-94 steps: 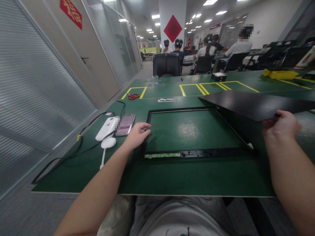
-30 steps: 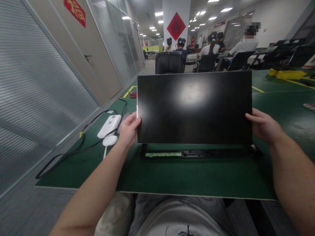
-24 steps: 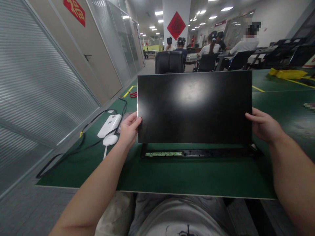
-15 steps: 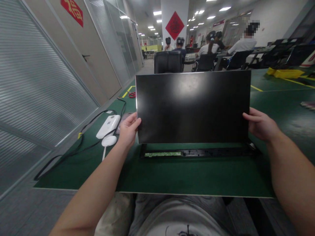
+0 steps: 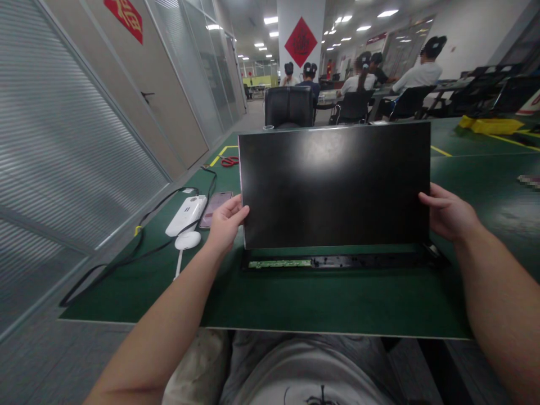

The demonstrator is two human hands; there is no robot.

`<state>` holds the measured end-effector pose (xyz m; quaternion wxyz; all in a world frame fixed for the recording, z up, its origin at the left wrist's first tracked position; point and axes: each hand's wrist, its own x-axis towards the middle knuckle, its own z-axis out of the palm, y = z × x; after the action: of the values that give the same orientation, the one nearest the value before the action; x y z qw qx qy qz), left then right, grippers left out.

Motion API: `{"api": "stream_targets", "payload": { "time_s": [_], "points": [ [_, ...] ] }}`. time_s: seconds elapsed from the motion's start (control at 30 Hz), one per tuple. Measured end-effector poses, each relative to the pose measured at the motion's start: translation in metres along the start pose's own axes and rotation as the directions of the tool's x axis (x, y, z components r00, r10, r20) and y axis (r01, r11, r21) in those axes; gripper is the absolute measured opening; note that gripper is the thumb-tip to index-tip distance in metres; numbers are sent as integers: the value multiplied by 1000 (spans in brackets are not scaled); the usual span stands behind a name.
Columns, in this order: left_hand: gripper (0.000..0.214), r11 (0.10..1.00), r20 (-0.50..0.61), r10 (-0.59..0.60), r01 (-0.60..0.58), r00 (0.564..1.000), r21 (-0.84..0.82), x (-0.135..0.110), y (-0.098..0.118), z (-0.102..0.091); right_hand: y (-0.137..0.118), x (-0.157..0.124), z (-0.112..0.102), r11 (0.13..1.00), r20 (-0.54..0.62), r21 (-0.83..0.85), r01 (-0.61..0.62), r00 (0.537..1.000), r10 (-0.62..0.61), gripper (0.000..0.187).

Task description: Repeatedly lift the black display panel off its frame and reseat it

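Shifted slightly right, black panel [image 5: 335, 185] upright above frame [image 5: 341, 261], left hand [image 5: 225, 222] and right hand [image 5: 447, 214] fingers gripping its side edges

- Green work table [image 5: 295, 304] w/ yellow marked lines [image 5: 441, 151] toward far end; more green tables at right.
- Left side: glass partition wall w/ horizontal blinds [image 5: 63, 140], grey door [image 5: 143, 95] w/ red paper sign [image 5: 124, 14] above.
- White pillar [image 5: 300, 34] at centre back, red diamond decoration [image 5: 300, 42] on it.
- Ceiling: rows of rectangular light panels [image 5: 371, 12], all lit.
- Black office chair [image 5: 289, 107] at table's far end; more dark chairs at back.
- Several people [image 5: 417, 73] seated at back, facing away.
- Grey floor [image 5: 34, 360] at left.
- Yellow tray [image 5: 485, 125] on far right table.
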<state>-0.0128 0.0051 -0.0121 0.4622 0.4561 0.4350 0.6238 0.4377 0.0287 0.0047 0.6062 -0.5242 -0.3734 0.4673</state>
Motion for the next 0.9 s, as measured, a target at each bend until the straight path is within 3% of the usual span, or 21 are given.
{"api": "stream_targets", "payload": {
  "time_s": [0.13,0.2,0.27,0.4,0.63,0.9],
  "points": [
    [39,998,-30,-59,60,998,36,0,1,0,2,4,-2,999,12,7,-33,999,33,36],
    [39,995,-34,-88,89,996,34,-1,1,0,3,5,-2,996,11,37,-81,997,80,29],
    [40,993,-19,-111,112,994,40,-1,1,1,3,5,0,986,10,67,-150,989,150,22],
    [40,989,26,-131,129,991,71,-1,-2,1,1,0,4,969,-6,86,-233,972,235,25],
    [35,985,39,-104,97,994,140,-2,-6,2,1,0,4,980,-64,74,-187,979,192,25],
    [37,985,43,-112,105,993,137,-2,-7,2,0,-1,7,965,-72,74,-253,963,258,27]
  ]
}}
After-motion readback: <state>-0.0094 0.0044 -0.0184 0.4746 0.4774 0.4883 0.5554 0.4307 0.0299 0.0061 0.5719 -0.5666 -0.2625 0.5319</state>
